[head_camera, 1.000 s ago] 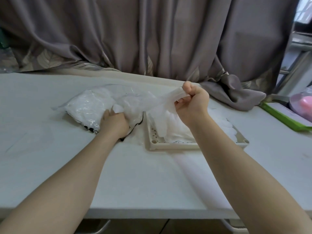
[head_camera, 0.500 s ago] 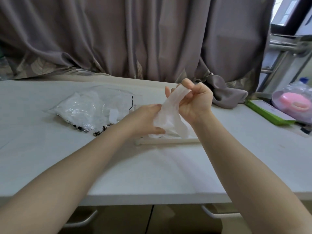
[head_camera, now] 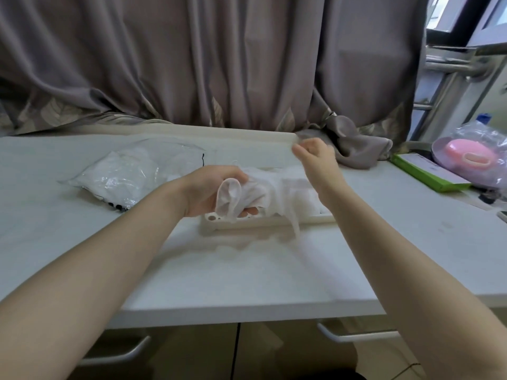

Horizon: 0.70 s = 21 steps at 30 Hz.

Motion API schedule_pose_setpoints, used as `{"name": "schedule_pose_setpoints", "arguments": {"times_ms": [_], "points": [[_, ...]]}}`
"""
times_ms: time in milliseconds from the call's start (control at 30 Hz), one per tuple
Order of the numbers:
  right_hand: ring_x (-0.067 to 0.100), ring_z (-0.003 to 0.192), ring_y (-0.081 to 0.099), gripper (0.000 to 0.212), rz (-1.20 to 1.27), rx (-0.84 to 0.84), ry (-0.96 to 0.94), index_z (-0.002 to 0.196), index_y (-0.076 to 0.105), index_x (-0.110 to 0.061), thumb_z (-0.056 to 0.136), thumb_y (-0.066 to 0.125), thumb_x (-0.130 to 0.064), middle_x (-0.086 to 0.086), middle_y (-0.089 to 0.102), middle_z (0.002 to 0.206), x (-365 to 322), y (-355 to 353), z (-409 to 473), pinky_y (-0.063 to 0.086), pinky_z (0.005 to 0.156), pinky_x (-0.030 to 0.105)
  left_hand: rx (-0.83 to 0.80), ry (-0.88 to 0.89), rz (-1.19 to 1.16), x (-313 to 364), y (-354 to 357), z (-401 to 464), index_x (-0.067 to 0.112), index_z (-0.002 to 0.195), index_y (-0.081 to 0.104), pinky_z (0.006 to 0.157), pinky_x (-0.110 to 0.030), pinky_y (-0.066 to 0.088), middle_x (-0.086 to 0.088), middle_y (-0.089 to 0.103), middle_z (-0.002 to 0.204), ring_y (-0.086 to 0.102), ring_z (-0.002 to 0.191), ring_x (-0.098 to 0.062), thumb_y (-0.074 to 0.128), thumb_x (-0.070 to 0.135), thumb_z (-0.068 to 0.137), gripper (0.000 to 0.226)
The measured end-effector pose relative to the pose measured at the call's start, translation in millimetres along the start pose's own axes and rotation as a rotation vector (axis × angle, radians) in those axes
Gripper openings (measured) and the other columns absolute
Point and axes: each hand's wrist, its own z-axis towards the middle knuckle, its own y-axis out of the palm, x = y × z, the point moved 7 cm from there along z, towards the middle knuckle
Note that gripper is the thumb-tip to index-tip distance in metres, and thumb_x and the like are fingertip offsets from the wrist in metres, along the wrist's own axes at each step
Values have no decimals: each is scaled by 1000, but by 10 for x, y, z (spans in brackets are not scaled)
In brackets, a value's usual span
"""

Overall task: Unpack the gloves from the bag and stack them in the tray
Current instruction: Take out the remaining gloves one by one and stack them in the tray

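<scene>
Grey curtains [head_camera: 219, 64] hang behind the white table [head_camera: 247, 270] where we work, with the clear bag [head_camera: 131, 171] of gloves lying at our left and the cream tray [head_camera: 263, 222] just in front of us, already holding a heap of white gloves [head_camera: 296, 193]. Our left hand [head_camera: 211, 190] has its fingers curled round one thin white glove [head_camera: 233, 198] above the tray's near left corner. Our right hand [head_camera: 315, 157] hovers over the tray's far side, fingers loosely bent and holding nothing.
</scene>
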Motion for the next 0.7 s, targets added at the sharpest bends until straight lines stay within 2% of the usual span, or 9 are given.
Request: {"name": "schedule_pose_setpoints", "arguments": {"times_ms": [67,133,167,233,333,433,500,567,700], "points": [[13,107,54,20,51,-283,-206,103,60,-24,85,66,-29,-9,53,109,-262,154,-154,42,95,28,-38,-16,-9,43,86,32,-1,97,60,91,-44,47,-18,69,87,66,82,-32,41,18,91,28],[14,99,62,24,37,-603,-293,102,63,-21,79,71,-23,-6,65,100,-433,345,-372,50,92,31,-71,-16,-11,87,142,57,-3,102,59,95,-47,44,-18,68,91,62,89,-34,38,16,90,31],[14,92,64,23,-63,-652,-335,100,65,-20,78,73,-22,-3,68,95,-467,381,-435,52,88,32,-82,-26,-3,94,155,79,-3,106,58,93,-45,45,-19,67,92,62,89,-34,37,15,90,32],[13,86,66,18,-231,-592,-391,98,67,-18,81,72,-19,0,70,92,-483,369,-422,54,83,30,-116,-51,29,93,158,111,-2,107,60,87,-40,49,-17,68,91,65,84,-31,37,10,89,32],[11,76,62,9,-237,-567,-353,91,70,-11,85,65,-9,1,69,85,-404,290,-360,51,76,29,-131,-31,234,119,112,122,-2,93,67,73,-31,54,-14,69,85,67,76,-22,52,6,79,22],[7,69,58,15,-324,-531,-311,89,71,-11,87,57,-5,-1,67,79,-330,160,-303,48,70,26,-121,-35,400,111,9,129,1,96,69,71,-29,54,-11,70,85,64,74,-20,61,12,59,39],[6,64,55,18,-403,-474,-321,90,70,-9,87,53,-4,-1,65,75,-343,45,-256,43,64,18,-90,-14,422,128,-70,171,6,88,70,71,-29,56,-10,69,80,64,69,-18,54,8,61,32],[10,64,55,19,-470,-421,-334,88,69,-8,85,51,-3,1,65,72,-356,-71,-187,44,62,22,-16,21,416,190,-129,208,9,78,66,62,-23,56,-7,66,74,62,61,-14,55,3,70,15],[4,47,47,23,-410,-391,-300,66,63,-7,86,50,-6,2,62,59,-379,-280,-23,37,50,16,163,145,286,406,-204,320,9,69,57,54,-18,53,3,65,60,62,53,-8,45,0,86,24]]}}
